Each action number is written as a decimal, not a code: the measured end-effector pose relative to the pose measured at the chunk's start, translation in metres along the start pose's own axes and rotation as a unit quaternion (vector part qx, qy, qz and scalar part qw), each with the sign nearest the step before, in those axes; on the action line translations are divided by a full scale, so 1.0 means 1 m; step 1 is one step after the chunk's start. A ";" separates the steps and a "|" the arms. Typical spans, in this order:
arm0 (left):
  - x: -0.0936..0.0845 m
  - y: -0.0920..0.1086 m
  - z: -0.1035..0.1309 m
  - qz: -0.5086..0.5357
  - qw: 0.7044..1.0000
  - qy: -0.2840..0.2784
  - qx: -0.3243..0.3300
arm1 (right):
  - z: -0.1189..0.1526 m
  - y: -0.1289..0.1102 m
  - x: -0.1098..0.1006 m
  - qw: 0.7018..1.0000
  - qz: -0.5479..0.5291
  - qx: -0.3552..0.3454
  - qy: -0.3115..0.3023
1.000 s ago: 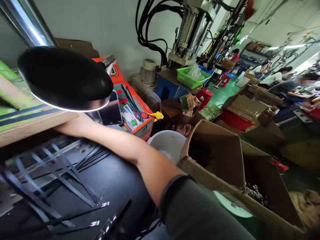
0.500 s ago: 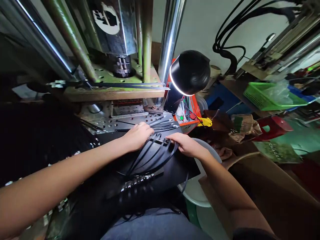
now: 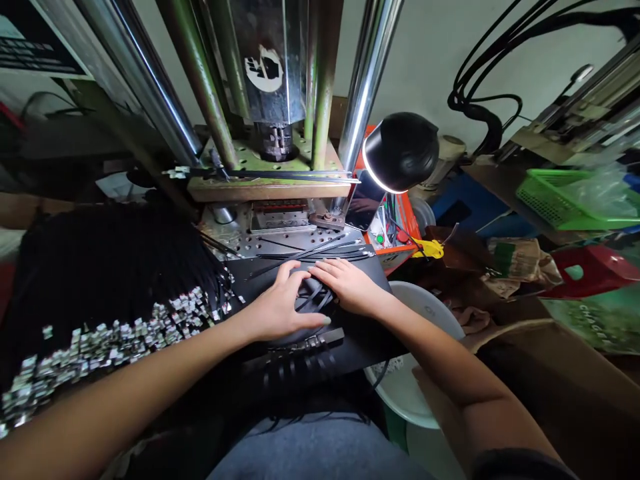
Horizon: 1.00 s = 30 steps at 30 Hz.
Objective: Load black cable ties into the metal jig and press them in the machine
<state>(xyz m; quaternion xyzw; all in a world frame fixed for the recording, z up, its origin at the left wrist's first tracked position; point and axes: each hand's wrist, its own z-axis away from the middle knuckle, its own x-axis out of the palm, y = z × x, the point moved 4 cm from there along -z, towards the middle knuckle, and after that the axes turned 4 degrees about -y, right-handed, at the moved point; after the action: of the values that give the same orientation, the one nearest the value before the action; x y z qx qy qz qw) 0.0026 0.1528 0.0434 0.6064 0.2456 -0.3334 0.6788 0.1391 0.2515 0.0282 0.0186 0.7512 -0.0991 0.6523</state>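
Note:
Looped black cables (image 3: 316, 297) are bunched between my two hands above a black work surface (image 3: 370, 340). My left hand (image 3: 280, 303) curves around their left side, its fingers spread and its thumb stretched out below the loops. Over the upper right of the loops lies my right hand (image 3: 350, 285), fingers extended and its thumb hidden. Just below, a dark bar (image 3: 330, 337) lies with a row of small metal cable ends (image 3: 305, 345). More black cables (image 3: 340, 253) lie just beyond my fingertips, on the press's front edge.
A press with a perforated plate (image 3: 225, 237) stands ahead, cables laid across its wooden ledge (image 3: 280, 192). A black lamp (image 3: 403, 150) hangs at right. A large pile of metal-tipped cables (image 3: 125, 340) fills the left. A white bucket (image 3: 440, 320) stands at right.
My hands have come closer together, and the cables that arched between them are now bunched in loops. My left thumb has spread out. The view has swung left, showing more of the cable pile.

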 end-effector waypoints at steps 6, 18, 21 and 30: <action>0.006 0.013 0.015 -0.102 0.995 -0.005 -0.019 | 0.005 0.022 -0.022 0.994 -0.015 0.069 0.086; -0.050 -0.027 0.047 -0.273 0.961 -0.032 0.013 | 0.035 0.027 -0.032 0.993 -0.087 0.080 0.013; -0.011 -0.029 0.096 -0.218 0.966 -0.140 0.021 | 0.068 -0.024 -0.004 0.990 -0.137 0.002 -0.033; -0.001 -0.022 0.120 -0.254 0.964 -0.058 0.056 | 0.073 -0.042 -0.019 0.992 -0.121 -0.021 -0.025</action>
<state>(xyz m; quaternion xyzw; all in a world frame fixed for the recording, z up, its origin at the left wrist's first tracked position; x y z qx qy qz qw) -0.0232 0.0337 0.0471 0.5407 0.3328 -0.5431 0.5495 0.2066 0.1994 0.0424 -0.0884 0.7335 -0.1615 0.6543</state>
